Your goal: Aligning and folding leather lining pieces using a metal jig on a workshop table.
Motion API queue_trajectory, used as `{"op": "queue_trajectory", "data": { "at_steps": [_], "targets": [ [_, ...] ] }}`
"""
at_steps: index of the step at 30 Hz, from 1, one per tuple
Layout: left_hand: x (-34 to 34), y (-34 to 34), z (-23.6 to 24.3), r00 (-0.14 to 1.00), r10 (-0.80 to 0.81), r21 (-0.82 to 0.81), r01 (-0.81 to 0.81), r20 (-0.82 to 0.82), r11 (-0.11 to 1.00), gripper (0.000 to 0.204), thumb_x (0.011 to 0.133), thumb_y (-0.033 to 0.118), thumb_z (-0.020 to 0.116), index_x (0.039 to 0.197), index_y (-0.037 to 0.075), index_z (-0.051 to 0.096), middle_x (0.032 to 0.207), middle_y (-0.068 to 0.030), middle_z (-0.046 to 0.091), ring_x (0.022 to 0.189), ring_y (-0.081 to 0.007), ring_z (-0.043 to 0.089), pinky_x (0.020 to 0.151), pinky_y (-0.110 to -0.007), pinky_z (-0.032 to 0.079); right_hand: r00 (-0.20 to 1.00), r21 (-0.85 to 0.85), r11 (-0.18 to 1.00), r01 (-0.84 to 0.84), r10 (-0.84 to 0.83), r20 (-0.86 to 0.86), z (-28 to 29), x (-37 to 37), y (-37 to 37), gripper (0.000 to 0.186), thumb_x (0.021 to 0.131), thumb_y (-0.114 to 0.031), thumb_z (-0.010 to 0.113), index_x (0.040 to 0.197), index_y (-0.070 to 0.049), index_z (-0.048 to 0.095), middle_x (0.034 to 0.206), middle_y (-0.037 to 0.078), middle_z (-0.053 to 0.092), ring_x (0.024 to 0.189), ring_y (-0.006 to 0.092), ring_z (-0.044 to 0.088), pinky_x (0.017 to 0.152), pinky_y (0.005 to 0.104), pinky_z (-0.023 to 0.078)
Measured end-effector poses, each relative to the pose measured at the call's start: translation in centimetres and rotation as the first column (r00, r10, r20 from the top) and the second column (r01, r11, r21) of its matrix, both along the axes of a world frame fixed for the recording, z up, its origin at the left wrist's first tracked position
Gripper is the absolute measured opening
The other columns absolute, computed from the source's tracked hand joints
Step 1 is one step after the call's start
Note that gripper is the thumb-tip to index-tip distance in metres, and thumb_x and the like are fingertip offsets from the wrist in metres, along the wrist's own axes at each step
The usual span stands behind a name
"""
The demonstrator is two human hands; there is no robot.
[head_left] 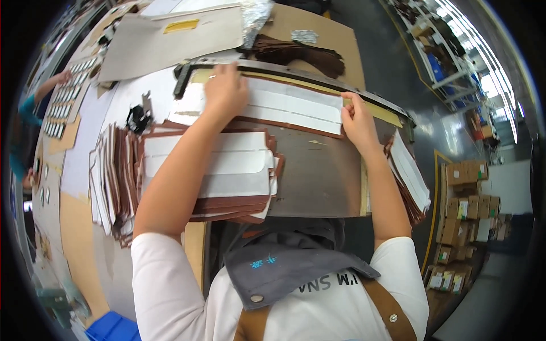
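The grip of the left hand (224, 94) is bent down over the left part of a long white-topped brown panel (290, 105), with its fingertips close to the metal bar (318, 83). I cannot tell if the finger and thumb are pinched together, because the back of the hand hides them. The grip of the right hand (358, 122) is curled at the right end of the panel. It looks like it touches the edge, but I cannot tell if it pinches it.

The panel lies flat in the upper middle of the frame, just below the bar. It is white on top, with thin lines along it, and brown shows at its edges. A yellow strip (378, 112) peeks out near its right end.

The step in hand seems to be setting the panel straight along the bar. The next move seems to call for keeping both ends flat and level, so that the panel does not slip or bend.

Left of the middle, a stack of brown and white pieces (239, 150) sits on the grey worktop (324, 182), under the left arm. A fanned row of pieces (111, 176) is beside it on the left. Another small bundle (410, 170) is at the right.
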State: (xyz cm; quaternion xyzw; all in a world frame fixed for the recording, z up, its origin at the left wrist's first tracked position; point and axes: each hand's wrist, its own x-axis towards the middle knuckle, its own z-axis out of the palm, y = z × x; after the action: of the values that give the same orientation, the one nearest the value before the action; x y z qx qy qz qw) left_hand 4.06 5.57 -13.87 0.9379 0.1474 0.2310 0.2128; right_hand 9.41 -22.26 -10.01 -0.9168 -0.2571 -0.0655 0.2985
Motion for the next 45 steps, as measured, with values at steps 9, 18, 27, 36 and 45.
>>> {"op": "queue_trajectory", "data": {
  "at_steps": [9, 18, 27, 36, 45],
  "targets": [
    [-0.7, 0.7, 0.7, 0.971, -0.095, -0.204, 0.141, 0.22, 0.969, 0.036, 0.081, 0.022, 0.052, 0.115, 0.009, 0.046, 0.111, -0.0174, 0.045, 0.095, -0.0332, 0.049, 0.082, -0.04, 0.039, 0.921, 0.598, 0.768, 0.23, -0.369, 0.121, 7.9, -6.9, -15.4, 0.018, 0.084, -0.005, 0.052, 0.101, -0.003, 0.054, 0.087, 0.0, 0.053, 0.072, 0.0048, 0.047, 0.064, 0.0175, 0.041],
    [-0.4, 0.0, 0.7, 0.939, -0.221, -0.155, 0.267, 0.262, 0.951, 0.035, 0.082, 0.022, 0.052, 0.114, 0.009, 0.048, 0.11, -0.0157, 0.046, 0.086, -0.0296, 0.051, 0.081, -0.037, 0.039, 0.734, 0.089, 0.775, 0.626, -0.623, 0.27, 2.2, -9.3, -27.9, 0.02, 0.084, -0.018, 0.055, 0.089, 0.0, 0.062, 0.098, 0.01, 0.056, 0.093, 0.0189, 0.053, 0.076, 0.0282, 0.043],
    [-0.9, -0.3, 1.7, 0.924, -0.18, -0.212, 0.261, 0.338, 0.942, 0.029, 0.082, 0.019, 0.05, 0.109, 0.007, 0.05, 0.106, -0.0199, 0.047, 0.097, -0.0364, 0.047, 0.084, -0.041, 0.038, 0.985, 0.159, 0.976, -0.151, 0.162, -0.057, 3.4, -7.4, -2.9, 0.014, 0.082, -0.006, 0.053, 0.093, 0.0, 0.059, 0.09, 0.006, 0.059, 0.082, 0.0127, 0.056, 0.073, 0.0226, 0.043],
    [-1.7, -0.5, 3.7, 0.888, -0.135, -0.293, 0.284, 0.44, 0.913, 0.026, 0.084, 0.017, 0.048, 0.108, 0.007, 0.05, 0.105, -0.0187, 0.048, 0.085, -0.0331, 0.052, 0.074, -0.039, 0.042, 0.787, 0.283, 0.906, -0.316, 0.417, -0.455, 1.5, -7.3, 10.6, 0.024, 0.078, -0.008, 0.055, 0.101, -0.002, 0.056, 0.077, 0.004, 0.057, 0.063, 0.0095, 0.051, 0.061, 0.0238, 0.043],
    [-2.7, 0.0, 6.1, 0.889, -0.169, -0.338, 0.329, 0.426, 0.882, 0.029, 0.085, 0.018, 0.048, 0.112, 0.006, 0.048, 0.108, -0.0161, 0.044, 0.091, -0.0256, 0.05, 0.069, -0.031, 0.044, 0.877, 0.148, 0.865, -0.48, 0.479, 0.047, 1.3, -7.1, 10.6, 0.014, 0.075, -0.002, 0.048, 0.084, -0.003, 0.059, 0.082, 0.011, 0.059, 0.076, 0.0271, 0.056, 0.068, 0.0339, 0.045]
  ]
}}
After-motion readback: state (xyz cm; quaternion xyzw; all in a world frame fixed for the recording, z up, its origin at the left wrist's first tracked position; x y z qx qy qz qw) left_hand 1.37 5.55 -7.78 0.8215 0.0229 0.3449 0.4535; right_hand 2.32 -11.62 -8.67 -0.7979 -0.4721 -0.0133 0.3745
